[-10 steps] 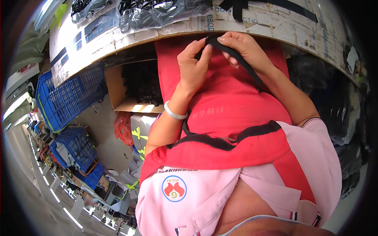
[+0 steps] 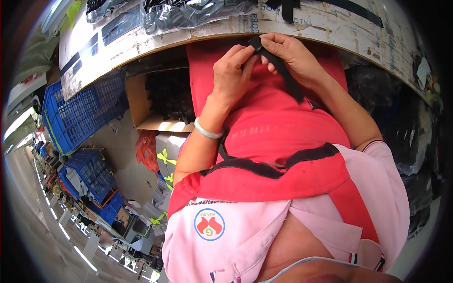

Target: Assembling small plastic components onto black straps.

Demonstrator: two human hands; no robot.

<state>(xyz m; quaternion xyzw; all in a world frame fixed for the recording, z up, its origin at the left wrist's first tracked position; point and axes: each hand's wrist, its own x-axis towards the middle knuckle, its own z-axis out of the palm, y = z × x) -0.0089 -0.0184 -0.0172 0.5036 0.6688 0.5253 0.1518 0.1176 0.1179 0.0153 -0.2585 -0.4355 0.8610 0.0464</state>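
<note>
A black strap (image 2: 289,80) hangs from between my two hands over the red apron (image 2: 264,113). Its upper end, by my fingertips, has a small dark piece on it that looks like a buckle; I cannot make out its shape fully. My left hand (image 2: 232,70) pinches at this upper end, its thumb and forefinger closed together. My right hand (image 2: 290,54) grips the strap between thumb and curled fingers. The strap's free end drops toward my right forearm. Both hands are just below the near edge of the worktable (image 2: 207,34).
Clear plastic bags with black parts (image 2: 184,16) lie on the table, and a black strap (image 2: 354,7) is at its far right. An open cardboard box (image 2: 138,101) with black items stands under the table. Blue crates (image 2: 75,113) stand left; dark plastic bags (image 2: 401,127) sit right.
Both hands have risen slightly with the strap. Its upper end is now turned up between the fingertips, and the free end has swung a little to the left.
</note>
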